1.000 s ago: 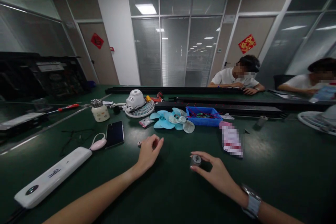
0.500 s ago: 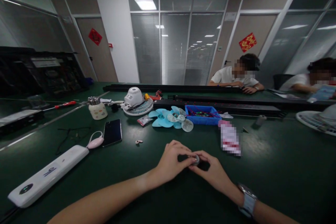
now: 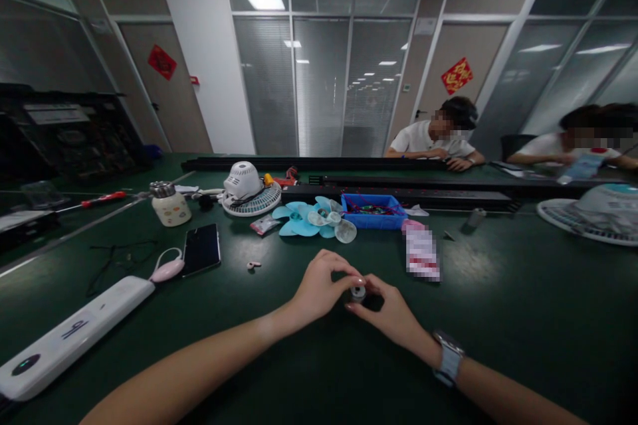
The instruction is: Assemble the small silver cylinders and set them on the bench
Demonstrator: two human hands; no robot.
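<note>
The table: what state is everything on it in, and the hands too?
Left hand: fingertips at metal part's top, grip unclear
Right hand: thumb and finger around metal part
Metal part: upright
Phone: flat, screen dark
Bottle: upright, capped
Blue tray: open, wires inside
Fan blades: loose, overlapping
Left fan: lying, motor side up
Earbud: out of any case

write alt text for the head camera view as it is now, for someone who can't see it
Left hand and right hand meet at a small metal cylinder above a dark green table. Beyond them lie blue fan blades, a blue bin of wires and a white fan part.
</note>
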